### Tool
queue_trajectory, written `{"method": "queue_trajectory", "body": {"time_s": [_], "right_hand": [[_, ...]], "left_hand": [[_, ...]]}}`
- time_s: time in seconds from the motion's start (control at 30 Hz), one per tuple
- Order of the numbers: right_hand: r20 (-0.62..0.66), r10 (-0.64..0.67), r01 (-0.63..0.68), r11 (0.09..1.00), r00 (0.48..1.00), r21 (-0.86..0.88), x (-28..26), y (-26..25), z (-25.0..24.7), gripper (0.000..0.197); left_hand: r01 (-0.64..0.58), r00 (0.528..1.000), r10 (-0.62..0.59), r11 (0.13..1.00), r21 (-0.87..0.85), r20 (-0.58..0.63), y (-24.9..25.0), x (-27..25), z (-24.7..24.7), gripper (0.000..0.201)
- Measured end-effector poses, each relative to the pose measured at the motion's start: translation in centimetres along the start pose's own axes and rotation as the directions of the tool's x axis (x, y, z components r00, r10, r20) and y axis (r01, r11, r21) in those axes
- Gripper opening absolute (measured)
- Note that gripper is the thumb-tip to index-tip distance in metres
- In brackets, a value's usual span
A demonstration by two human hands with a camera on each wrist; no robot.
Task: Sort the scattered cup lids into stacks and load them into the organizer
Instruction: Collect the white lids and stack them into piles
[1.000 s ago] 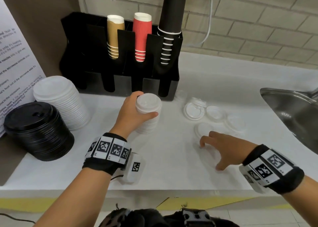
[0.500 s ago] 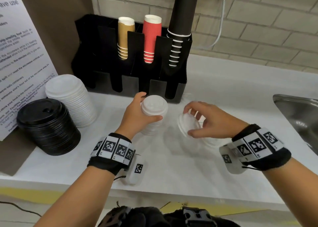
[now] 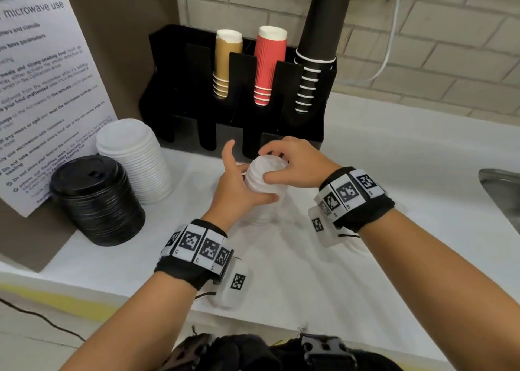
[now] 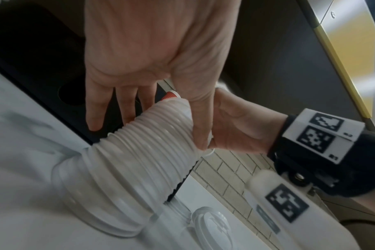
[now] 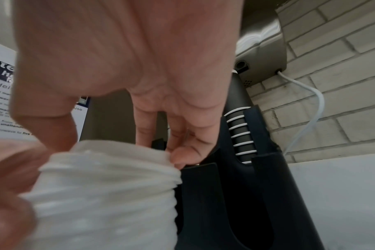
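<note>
Black organizer (image 3: 292,123) at the back of the white counter (image 3: 394,173), upright slots along its front, and three of them are loaded: a stack of tan paper cups (image 3: 226,61), a stack of ribbed red cups (image 3: 267,63), and a tall column of black cups (image 3: 320,41) with white rims showing through the slot. The slots at the left end look dark; from here it's hard to tell what, if anything, sits in them.

Off to the left on the counter, a stack of glossy black lids (image 3: 95,199), round and domed, with a taller, leaning stack of white lids (image 3: 135,156) touching it just behind.

Centre stage, right in front of the organizer: the small stack of translucent white lids (image 3: 266,190), thin plastic, its rims forming fine ridges all the way down, standing on the counter. The left hand (image 3: 236,190) wraps its side, thumb across the front, index finger raised clear. The right hand (image 3: 295,165) is on top, fingers curled over the rim of the uppermost lid, thumb on the near edge, pinching it. The left wrist view shows a loose clear lid (image 4: 212,225) lying flat beside the stack's base.
</note>
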State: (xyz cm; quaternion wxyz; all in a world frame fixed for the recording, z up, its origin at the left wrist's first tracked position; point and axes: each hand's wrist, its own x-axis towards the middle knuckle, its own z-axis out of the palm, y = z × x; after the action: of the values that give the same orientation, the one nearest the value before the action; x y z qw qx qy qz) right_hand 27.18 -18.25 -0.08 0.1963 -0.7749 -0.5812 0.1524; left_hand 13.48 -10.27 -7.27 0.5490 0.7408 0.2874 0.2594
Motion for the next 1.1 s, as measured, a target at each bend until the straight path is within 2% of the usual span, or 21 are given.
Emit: {"method": "queue_trajectory", "body": {"time_s": [0.23, 0.4, 0.57, 0.67, 0.7, 0.77, 0.87, 0.93, 1.0, 1.1], "right_hand": [[0.038, -0.037, 0.039, 0.997, 0.999, -0.064, 0.9, -0.6, 0.2, 0.055], [0.03, -0.046, 0.048, 0.997, 0.998, -0.056, 0.8, -0.5, 0.1, 0.054], [0.002, -0.093, 0.092, 0.996, 0.996, 0.009, -0.3, 0.2, -0.6, 0.054], [-0.019, -0.099, 0.099, 0.995, 0.995, 0.004, -2.3, 1.6, -1.9, 0.034], [0.022, -0.084, 0.085, 0.995, 0.996, -0.049, -3.1, 2.4, -2.5, 0.028], [0.194, 0.03, 0.019, 0.969, 0.981, -0.244, -5.0, 4.3, -3.5, 0.028], [0.388, 0.291, -0.042, 0.843, 0.874, -0.537, -7.8, 6.7, -4.0, 0.036], [0.418, 0.419, -0.065, 0.765, 0.806, -0.641, -9.1, 7.7, -3.8, 0.041], [0.413, 0.484, -0.077, 0.715, 0.771, -0.695, -10.0, 8.7, -3.3, 0.049], [0.365, 0.474, -0.106, 0.713, 0.801, -0.693, -10.8, 9.6, -2.4, 0.06]], "left_hand": [[-0.011, 1.0, 0.012, 1.0, 0.012, -0.029, -0.4, 0.4, 0.1, 0.126], [-0.048, 0.999, 0.048, 0.999, 0.013, -0.012, -0.6, 0.4, 0.1, 0.088], [-0.07, 0.997, 0.07, 0.997, 0.008, -0.01, -0.5, 0.3, -0.1, 0.074], [-0.073, 0.997, 0.073, 0.997, 0.029, -0.001, -0.4, 0.3, -0.1, 0.075], [-0.074, 0.997, 0.074, 0.997, 0.036, 0.001, -0.3, 0.3, 0.0, 0.075], [-0.074, 0.997, 0.073, 0.996, 0.055, 0.006, -0.2, 0.3, 0.1, 0.075], [-0.079, 0.997, 0.079, 0.995, 0.064, 0.003, -0.1, 0.4, 0.0, 0.072], [-0.079, 0.997, 0.079, 0.995, 0.069, -0.001, -0.1, 0.5, 0.0, 0.074], [-0.081, 0.997, 0.082, 0.994, 0.07, 0.001, 0.1, 0.5, -0.1, 0.081], [-0.094, 0.995, 0.09, 0.991, 0.1, 0.049, 0.4, 0.5, -0.1, 0.085]]}}
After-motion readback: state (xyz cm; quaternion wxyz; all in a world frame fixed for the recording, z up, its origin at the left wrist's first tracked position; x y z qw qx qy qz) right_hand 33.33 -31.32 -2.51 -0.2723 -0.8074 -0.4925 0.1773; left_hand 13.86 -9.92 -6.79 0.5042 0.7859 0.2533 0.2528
